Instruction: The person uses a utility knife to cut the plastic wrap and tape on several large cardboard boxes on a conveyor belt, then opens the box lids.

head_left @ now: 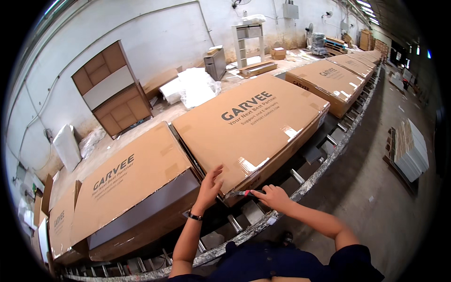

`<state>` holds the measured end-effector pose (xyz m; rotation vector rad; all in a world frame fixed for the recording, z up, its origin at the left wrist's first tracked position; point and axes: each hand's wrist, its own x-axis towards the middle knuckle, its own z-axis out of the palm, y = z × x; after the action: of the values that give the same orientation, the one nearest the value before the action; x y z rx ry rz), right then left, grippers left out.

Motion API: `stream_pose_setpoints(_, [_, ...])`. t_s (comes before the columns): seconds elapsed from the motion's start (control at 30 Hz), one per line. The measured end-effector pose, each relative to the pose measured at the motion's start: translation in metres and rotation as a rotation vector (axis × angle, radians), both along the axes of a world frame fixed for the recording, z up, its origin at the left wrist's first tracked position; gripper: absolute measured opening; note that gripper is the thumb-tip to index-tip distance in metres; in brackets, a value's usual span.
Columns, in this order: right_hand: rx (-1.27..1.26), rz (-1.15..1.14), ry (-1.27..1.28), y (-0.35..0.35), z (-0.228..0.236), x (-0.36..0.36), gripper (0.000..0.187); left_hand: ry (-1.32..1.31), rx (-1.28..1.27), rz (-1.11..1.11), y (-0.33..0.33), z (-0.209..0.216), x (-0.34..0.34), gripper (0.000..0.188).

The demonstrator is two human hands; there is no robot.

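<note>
A large brown cardboard box point(202, 134) lies flat in front of me, with glossy clear tape on its edges. At its near corner, my right hand point(275, 196) grips a slim black-and-red utility knife point(246, 192). The knife's tip points left, at the taped corner; whether it touches the tape I cannot tell. My left hand point(210, 187), a dark band on its wrist, is raised by the same corner with fingers apart and nothing in it. To the left, another cardboard box point(136, 176) has its near side partly open, showing a grey panel point(145, 214).
The boxes lie on a roller conveyor point(300, 192) with a worn metal rail. More cardboard boxes point(329, 77) line up at the far right. Stacked panels point(408, 150) sit on the floor to the right. White wrapping point(195, 87) and a brown cabinet point(110, 89) stand beyond the line.
</note>
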<state>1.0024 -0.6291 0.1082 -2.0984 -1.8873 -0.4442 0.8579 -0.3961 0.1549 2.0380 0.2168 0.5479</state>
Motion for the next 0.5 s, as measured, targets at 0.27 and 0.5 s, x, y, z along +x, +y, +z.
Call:
stream_pose_setpoints(0.27, [-0.02, -0.247, -0.074, -0.015, -0.011, 0.129, 0.055, -0.264, -0.369, 0.353, -0.044, -0.027, -0.023, 0.031])
stream_pose_setpoints(0.5, [-0.03, -0.794, -0.136, -0.105, -0.053, 0.354, 0.048, -0.204, -0.342, 0.462, -0.08, -0.061, 0.016, 0.025])
